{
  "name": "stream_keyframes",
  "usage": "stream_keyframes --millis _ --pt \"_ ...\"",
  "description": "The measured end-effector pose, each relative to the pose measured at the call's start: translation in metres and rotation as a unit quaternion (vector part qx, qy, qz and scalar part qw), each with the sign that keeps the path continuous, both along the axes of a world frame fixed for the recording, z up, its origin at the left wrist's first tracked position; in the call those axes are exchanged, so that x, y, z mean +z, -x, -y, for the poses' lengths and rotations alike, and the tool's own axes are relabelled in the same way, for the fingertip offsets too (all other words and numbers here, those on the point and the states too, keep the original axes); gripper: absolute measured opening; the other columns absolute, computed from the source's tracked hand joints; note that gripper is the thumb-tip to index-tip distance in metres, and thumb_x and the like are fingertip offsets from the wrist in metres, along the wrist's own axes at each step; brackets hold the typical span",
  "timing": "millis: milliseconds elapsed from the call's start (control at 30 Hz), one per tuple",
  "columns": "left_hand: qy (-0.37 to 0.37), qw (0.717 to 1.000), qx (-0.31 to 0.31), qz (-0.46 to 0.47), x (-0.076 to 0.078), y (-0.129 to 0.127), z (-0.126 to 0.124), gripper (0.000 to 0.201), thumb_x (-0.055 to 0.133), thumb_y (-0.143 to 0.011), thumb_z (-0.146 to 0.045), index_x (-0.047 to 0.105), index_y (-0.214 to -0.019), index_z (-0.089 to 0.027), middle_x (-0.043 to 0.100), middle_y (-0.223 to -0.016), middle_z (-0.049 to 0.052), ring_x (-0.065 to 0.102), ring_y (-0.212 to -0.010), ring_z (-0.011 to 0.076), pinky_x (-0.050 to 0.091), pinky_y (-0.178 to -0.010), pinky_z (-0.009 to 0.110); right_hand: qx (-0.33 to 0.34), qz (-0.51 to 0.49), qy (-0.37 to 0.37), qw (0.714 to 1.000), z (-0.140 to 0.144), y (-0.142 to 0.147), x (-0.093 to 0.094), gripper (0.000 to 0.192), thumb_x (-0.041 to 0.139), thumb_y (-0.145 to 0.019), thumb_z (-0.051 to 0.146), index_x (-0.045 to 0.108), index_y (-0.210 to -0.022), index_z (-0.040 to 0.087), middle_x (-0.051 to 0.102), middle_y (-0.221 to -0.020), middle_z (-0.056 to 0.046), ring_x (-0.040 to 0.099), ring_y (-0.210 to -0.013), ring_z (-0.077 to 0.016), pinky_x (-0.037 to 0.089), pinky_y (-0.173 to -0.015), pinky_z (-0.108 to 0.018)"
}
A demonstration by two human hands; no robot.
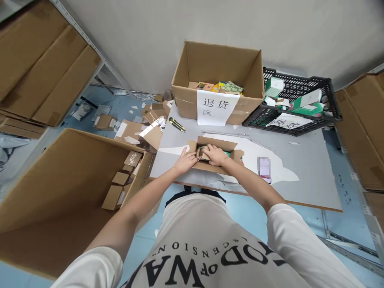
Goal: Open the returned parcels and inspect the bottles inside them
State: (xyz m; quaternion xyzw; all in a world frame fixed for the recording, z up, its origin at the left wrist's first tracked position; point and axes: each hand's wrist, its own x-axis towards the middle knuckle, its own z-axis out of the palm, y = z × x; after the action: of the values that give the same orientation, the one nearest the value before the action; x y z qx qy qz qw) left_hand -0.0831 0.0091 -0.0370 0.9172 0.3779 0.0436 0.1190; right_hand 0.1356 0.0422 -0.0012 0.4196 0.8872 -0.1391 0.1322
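Small open brown cardboard box sits at near desk edge, flaps already up; left hand rests flat on its left flap, right hand curled inside on contents, nothing lifted out yet.

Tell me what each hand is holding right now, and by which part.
Both hands are at the small open box. The left hand rests on its left flap; the right hand reaches inside. Whether either grips anything cannot be told.
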Motion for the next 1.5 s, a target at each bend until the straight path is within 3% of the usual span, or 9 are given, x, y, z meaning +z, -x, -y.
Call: stream_keyframes --millis 200,467,733,833,933,1033,1167,1333,1500 --pt "-0.001 0.999 0.038 0.015 -0.002 -0.002 0.001 0.042 0.044 -0.077 -0.002 0.057 -0.114 -0.018 0.064 -0.118 0.013 0.055 -0.119 0.0217 0.002 -0.116 0.054 -0.057 -0.086 -0.009 0.995 0.014 -0.035 0.006 0.071 0.061 -0.075 0.026 0.033 -0.141 0.026 0.036 -0.126 -0.013 0.045 -0.110 -0.0289 0.045 -0.087 -0.041" --pt "-0.013 0.999 -0.028 0.025 -0.004 -0.004 -0.008 0.033 0.044 -0.084 -0.008 0.067 -0.098 -0.027 0.073 -0.093 0.002 0.056 -0.118 0.0202 -0.002 -0.113 0.060 -0.164 -0.260 -0.066 0.949 0.030 -0.066 0.009 0.060 0.065 -0.070 0.025 0.048 -0.127 0.021 0.041 -0.115 -0.009 0.051 -0.104 -0.0242 0.045 -0.091 -0.038" --pt "-0.015 0.999 -0.002 0.043 -0.006 -0.001 -0.032 0.036 0.040 -0.085 -0.007 0.067 -0.100 -0.026 0.074 -0.094 0.004 0.059 -0.114 0.0195 -0.001 -0.113 0.061 -0.260 -0.377 -0.264 0.849 0.043 -0.089 0.071 0.062 0.064 -0.069 0.036 0.043 -0.125 0.023 0.044 -0.113 -0.012 0.050 -0.104 -0.0300 0.045 -0.087 -0.047" --pt "-0.016 0.998 0.029 0.045 -0.007 0.000 -0.051 0.038 0.042 -0.081 -0.006 0.067 -0.101 -0.027 0.073 -0.096 0.004 0.059 -0.113 0.0196 -0.001 -0.113 0.060 -0.303 -0.383 -0.325 0.810 0.064 -0.103 0.092 0.071 0.064 -0.069 0.042 0.034 -0.131 0.026 0.045 -0.109 -0.011 0.050 -0.102 -0.0309 0.044 -0.085 -0.049" --pt "-0.011 0.996 0.068 0.054 -0.010 -0.002 -0.070 0.041 0.042 -0.078 -0.005 0.067 -0.101 -0.028 0.073 -0.096 0.003 0.059 -0.113 0.0205 -0.003 -0.113 0.061 -0.331 -0.361 -0.358 0.795 0.094 -0.113 0.099 0.079 0.065 -0.068 0.046 0.026 -0.134 0.028 0.045 -0.106 -0.011 0.049 -0.104 -0.0328 0.044 -0.086 -0.053" --pt "-0.004 0.993 0.101 0.068 -0.012 -0.006 -0.082 0.042 0.042 -0.076 -0.003 0.068 -0.099 -0.026 0.073 -0.097 0.004 0.058 -0.117 0.0229 -0.006 -0.112 0.061 -0.334 -0.345 -0.350 0.805 0.122 -0.111 0.086 0.080 0.065 -0.067 0.044 0.025 -0.135 0.030 0.044 -0.109 -0.012 0.049 -0.107 -0.0342 0.045 -0.085 -0.055" --pt "0.007 0.994 0.093 0.064 -0.009 -0.008 -0.085 0.045 0.045 -0.073 -0.002 0.064 -0.107 -0.024 0.070 -0.108 0.006 0.048 -0.127 0.0252 -0.004 -0.111 0.063 -0.319 -0.345 -0.296 0.831 0.142 -0.091 0.043 0.073 0.066 -0.066 0.034 0.033 -0.132 0.030 0.042 -0.117 -0.014 0.049 -0.112 -0.0353 0.046 -0.087 -0.056" --pt "0.010 0.996 0.068 0.054 0.002 0.000 -0.079 0.053 0.053 -0.076 -0.011 0.050 -0.128 -0.019 0.052 -0.137 0.013 0.032 -0.137 0.0303 0.005 -0.109 0.067 -0.332 -0.321 -0.199 0.865 0.139 -0.063 -0.009 0.063 0.062 -0.067 0.026 0.042 -0.127 0.027 0.042 -0.119 -0.015 0.049 -0.115 -0.0363 0.046 -0.089 -0.058" --pt "-0.017 0.994 0.084 0.070 0.027 0.006 -0.045 0.062 0.057 -0.079 -0.021 0.040 -0.138 -0.016 0.032 -0.150 0.017 0.019 -0.142 0.0333 0.008 -0.111 0.064 -0.285 -0.348 -0.164 0.878 0.125 -0.056 -0.031 0.051 0.062 -0.069 0.025 0.048 -0.118 0.021 0.039 -0.123 -0.017 0.045 -0.121 -0.0350 0.044 -0.095 -0.054"
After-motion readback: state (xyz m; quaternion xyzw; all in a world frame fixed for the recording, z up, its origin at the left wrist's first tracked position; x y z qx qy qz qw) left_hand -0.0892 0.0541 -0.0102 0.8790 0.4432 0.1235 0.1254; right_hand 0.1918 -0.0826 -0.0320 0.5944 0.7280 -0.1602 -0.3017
